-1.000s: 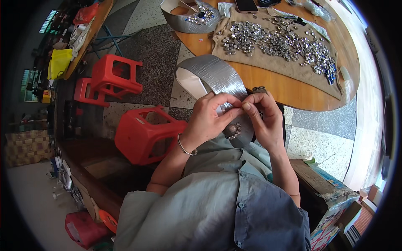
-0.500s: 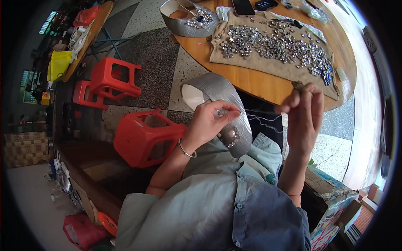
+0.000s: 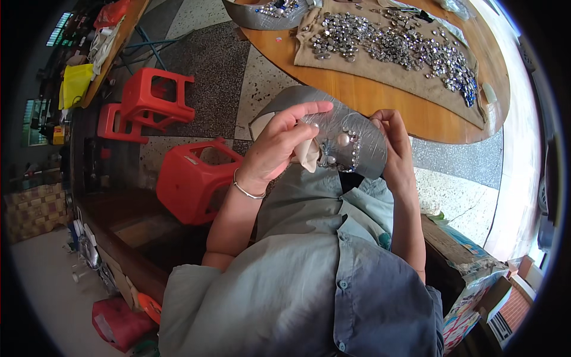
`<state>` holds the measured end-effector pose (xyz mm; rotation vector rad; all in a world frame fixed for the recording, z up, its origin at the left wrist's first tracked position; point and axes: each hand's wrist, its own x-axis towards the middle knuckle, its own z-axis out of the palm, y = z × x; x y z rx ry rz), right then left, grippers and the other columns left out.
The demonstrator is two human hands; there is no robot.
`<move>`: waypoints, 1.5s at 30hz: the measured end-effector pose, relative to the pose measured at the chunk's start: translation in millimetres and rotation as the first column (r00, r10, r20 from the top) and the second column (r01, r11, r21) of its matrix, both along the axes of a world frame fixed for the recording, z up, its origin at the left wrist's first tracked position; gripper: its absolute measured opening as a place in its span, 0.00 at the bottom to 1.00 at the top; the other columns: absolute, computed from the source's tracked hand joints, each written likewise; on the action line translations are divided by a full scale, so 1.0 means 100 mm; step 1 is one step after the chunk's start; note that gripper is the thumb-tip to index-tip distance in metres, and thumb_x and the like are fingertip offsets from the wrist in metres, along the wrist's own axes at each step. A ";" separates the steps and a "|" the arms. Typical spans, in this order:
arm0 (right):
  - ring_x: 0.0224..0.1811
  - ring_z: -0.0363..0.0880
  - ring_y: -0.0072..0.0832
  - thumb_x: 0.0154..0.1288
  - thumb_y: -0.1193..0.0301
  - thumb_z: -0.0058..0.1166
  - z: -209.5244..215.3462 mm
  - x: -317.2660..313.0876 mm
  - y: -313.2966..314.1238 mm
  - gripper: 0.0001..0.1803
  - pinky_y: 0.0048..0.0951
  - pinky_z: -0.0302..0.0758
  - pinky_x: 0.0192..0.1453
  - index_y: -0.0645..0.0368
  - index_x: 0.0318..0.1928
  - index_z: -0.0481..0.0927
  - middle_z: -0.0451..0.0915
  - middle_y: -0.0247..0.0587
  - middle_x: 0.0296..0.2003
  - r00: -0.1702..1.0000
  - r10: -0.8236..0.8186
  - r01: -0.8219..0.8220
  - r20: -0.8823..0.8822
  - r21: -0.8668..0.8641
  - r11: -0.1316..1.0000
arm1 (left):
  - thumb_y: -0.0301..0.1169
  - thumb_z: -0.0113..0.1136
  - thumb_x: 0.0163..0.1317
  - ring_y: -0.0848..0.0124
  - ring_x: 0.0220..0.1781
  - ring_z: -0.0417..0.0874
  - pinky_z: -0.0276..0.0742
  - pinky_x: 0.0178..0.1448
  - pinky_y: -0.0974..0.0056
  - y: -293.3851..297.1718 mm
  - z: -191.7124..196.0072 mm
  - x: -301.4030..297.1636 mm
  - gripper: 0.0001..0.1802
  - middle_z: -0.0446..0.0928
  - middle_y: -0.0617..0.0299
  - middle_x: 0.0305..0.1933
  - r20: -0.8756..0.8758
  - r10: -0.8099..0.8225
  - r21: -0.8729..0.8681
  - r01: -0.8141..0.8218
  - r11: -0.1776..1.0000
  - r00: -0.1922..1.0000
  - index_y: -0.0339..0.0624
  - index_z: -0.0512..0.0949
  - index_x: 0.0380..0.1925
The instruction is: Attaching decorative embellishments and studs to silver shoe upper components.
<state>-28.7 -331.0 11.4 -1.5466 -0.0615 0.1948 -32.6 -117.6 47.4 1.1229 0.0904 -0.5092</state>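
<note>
A curved silver band (image 3: pixel 364 122) with a pale lining is held up above my lap. Large pearls and a row of clear stones (image 3: pixel 352 149) are fixed on its face. My left hand (image 3: pixel 273 146) grips the band's left part, index finger stretched across the silver and thumb bent below it. A beige flap of lining (image 3: pixel 307 156) sticks out under that thumb. At the band's right edge, my right hand (image 3: pixel 397 149) pinches it with curled fingers. Whether a needle is among those fingers I cannot tell.
Ahead is a wooden table (image 3: pixel 270 56) with a tan cloth (image 3: pixel 380 83) covered in loose clear and blue gems (image 3: pixel 410 59). Another decorated silver band (image 3: pixel 256 16) rests at its far left. Red plastic stools (image 3: pixel 196 178) stand on the left; a box (image 3: pixel 476 279) is at my right.
My right hand has come down and left from its raised place, where thread stretched to the band, and now grips the band's edge. The band has turned, showing more of its stones.
</note>
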 end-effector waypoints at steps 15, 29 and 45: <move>0.39 0.66 0.14 0.70 0.73 0.44 -0.22 -0.06 0.31 0.04 0.15 0.64 0.45 0.61 0.41 0.68 0.71 0.31 0.36 0.933 -0.308 0.245 0.185 0.298 0.922 | 0.13 0.46 0.54 0.86 0.29 0.70 0.67 0.31 0.79 -0.21 0.02 -0.03 0.25 0.74 0.68 0.35 0.242 0.205 0.099 -0.234 0.967 0.948 0.37 0.71 0.54; 0.40 0.70 0.16 0.71 0.69 0.44 -0.30 -0.14 0.42 0.06 0.19 0.68 0.48 0.58 0.41 0.70 0.73 0.30 0.37 0.922 -0.351 0.377 -0.162 0.578 0.723 | 0.20 0.53 0.60 0.77 0.38 0.77 0.75 0.44 0.71 -0.12 -0.19 0.00 0.15 0.76 0.64 0.37 0.223 0.417 0.019 -0.431 0.902 0.881 0.39 0.74 0.48; 0.39 0.71 0.14 0.72 0.68 0.42 -0.26 -0.16 0.62 0.06 0.19 0.70 0.45 0.57 0.41 0.69 0.73 0.29 0.36 0.912 -0.296 0.409 -0.283 0.633 0.658 | 0.24 0.65 0.53 0.82 0.39 0.73 0.69 0.46 0.76 -0.14 -0.12 -0.11 0.31 0.74 0.67 0.41 0.278 0.226 -0.125 -0.199 0.972 0.933 0.38 0.67 0.59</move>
